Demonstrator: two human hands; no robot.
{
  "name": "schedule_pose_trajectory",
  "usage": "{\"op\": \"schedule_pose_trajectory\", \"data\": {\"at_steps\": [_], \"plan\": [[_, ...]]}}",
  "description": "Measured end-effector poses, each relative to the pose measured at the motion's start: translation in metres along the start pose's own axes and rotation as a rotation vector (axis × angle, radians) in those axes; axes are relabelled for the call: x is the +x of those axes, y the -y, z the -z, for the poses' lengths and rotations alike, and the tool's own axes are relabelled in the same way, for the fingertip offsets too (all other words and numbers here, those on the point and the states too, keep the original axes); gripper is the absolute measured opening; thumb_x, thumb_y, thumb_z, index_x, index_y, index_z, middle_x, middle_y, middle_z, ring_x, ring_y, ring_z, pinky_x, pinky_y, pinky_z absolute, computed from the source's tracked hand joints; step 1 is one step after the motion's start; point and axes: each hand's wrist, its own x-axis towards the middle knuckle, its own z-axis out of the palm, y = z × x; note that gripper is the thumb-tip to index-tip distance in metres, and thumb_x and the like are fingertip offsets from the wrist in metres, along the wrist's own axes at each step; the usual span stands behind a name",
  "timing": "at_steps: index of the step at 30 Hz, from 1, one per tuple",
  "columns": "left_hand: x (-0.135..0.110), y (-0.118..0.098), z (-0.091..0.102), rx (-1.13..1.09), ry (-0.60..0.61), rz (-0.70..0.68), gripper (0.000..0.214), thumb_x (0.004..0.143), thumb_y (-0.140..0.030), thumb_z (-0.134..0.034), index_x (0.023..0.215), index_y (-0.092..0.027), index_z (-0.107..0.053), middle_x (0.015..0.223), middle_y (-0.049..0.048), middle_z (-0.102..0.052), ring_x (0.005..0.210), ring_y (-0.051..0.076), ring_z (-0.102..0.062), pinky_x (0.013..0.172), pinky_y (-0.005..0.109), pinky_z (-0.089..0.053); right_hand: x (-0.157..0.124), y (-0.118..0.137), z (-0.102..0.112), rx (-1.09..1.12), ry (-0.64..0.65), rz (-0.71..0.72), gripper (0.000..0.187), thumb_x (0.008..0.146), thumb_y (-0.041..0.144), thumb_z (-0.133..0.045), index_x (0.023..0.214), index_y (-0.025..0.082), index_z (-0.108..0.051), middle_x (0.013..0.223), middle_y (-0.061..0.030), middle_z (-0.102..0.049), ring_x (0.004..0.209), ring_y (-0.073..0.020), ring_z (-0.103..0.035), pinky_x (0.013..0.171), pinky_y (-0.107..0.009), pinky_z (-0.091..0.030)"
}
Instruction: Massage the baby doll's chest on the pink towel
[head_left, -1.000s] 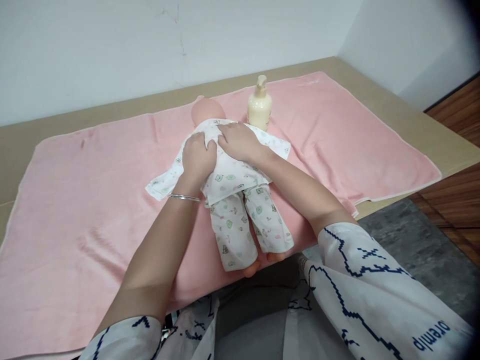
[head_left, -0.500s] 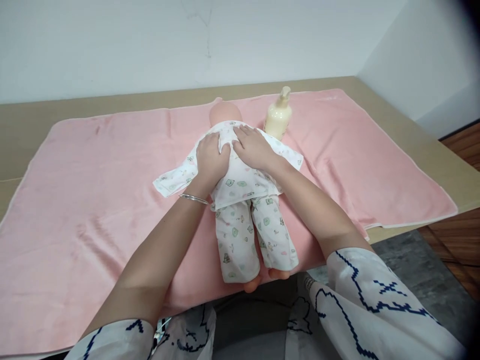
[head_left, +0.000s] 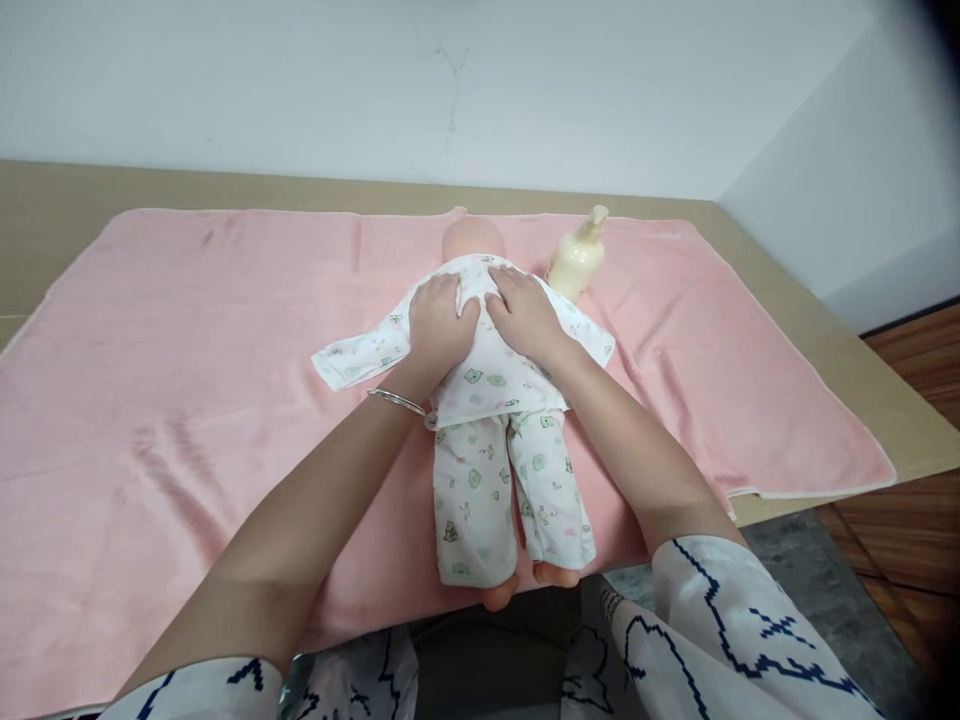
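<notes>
A baby doll (head_left: pixel 495 380) in a white printed top and trousers lies face down, its bald head away from me and its feet at the near edge. My left hand (head_left: pixel 441 318) rests flat on the left of its upper back, thumb pointing inward. On the right of the upper back lies my right hand (head_left: pixel 525 312), fingers spread toward the doll's head. Both palms press on the cloth of the top and neither grasps anything. A cream pump bottle (head_left: pixel 576 262) stands tilted beside the doll's right shoulder, behind my right hand.
Under the doll a pink blanket (head_left: pixel 225 400) with a pale hem covers most of the wooden table (head_left: pixel 795 290). A white wall (head_left: pixel 300 90) rises behind. Wood-grain panels (head_left: pixel 915 370) and grey floor show at the right.
The camera view has tilted and shifted slightly, so the whole scene sits a little differently. Both hands stay on the doll's upper back, with little visible movement against it.
</notes>
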Motion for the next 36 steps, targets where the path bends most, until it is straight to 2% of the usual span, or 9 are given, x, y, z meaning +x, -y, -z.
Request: {"op": "schedule_pose_trajectory", "data": {"at_steps": [9, 16, 25, 36], "plan": [[-0.0006, 0.0002, -0.0016, -0.002, -0.019, -0.001, 0.046, 0.089, -0.035, -0.050, 0.131, -0.017, -0.060, 0.140, 0.0137, -0.062, 0.135, 0.033, -0.052, 0.121, 0.050, -0.034, 0.0000, -0.0034, -0.0028, 0.026, -0.020, -0.002, 0.053, 0.099, 0.031, -0.036, 0.147, 0.013, -0.049, 0.155, -0.0142, -0.049, 0.148, -0.0289, -0.040, 0.124, -0.053, -0.026], [-0.0019, -0.0041, 0.0005, -0.022, -0.047, 0.013, 0.045, 0.088, -0.034, -0.050, 0.129, -0.019, -0.062, 0.137, 0.0115, -0.064, 0.134, 0.032, -0.053, 0.121, 0.050, -0.033, -0.0011, -0.0008, -0.0005, 0.024, -0.024, 0.007, 0.053, 0.099, 0.031, -0.036, 0.147, 0.011, -0.049, 0.154, -0.0153, -0.050, 0.147, -0.0284, -0.041, 0.124, -0.053, -0.027], [-0.0031, -0.0031, 0.0008, 0.087, -0.066, -0.019, 0.046, 0.088, -0.031, -0.048, 0.128, -0.014, -0.062, 0.134, 0.0153, -0.065, 0.129, 0.033, -0.056, 0.117, 0.050, -0.039, -0.0012, -0.0040, -0.0059, 0.064, -0.070, 0.033, 0.051, 0.098, 0.033, -0.038, 0.144, 0.015, -0.054, 0.151, -0.0153, -0.053, 0.144, -0.0302, -0.045, 0.121, -0.056, -0.031], [-0.0043, -0.0035, 0.0012, 0.095, -0.055, -0.021, 0.045, 0.089, -0.030, -0.048, 0.128, -0.013, -0.062, 0.135, 0.0156, -0.065, 0.129, 0.034, -0.056, 0.116, 0.050, -0.039, -0.0030, -0.0018, -0.0058, 0.059, -0.088, 0.035, 0.053, 0.098, 0.033, -0.037, 0.142, 0.010, -0.055, 0.150, -0.0179, -0.054, 0.143, -0.0323, -0.046, 0.120, -0.056, -0.032]]}}
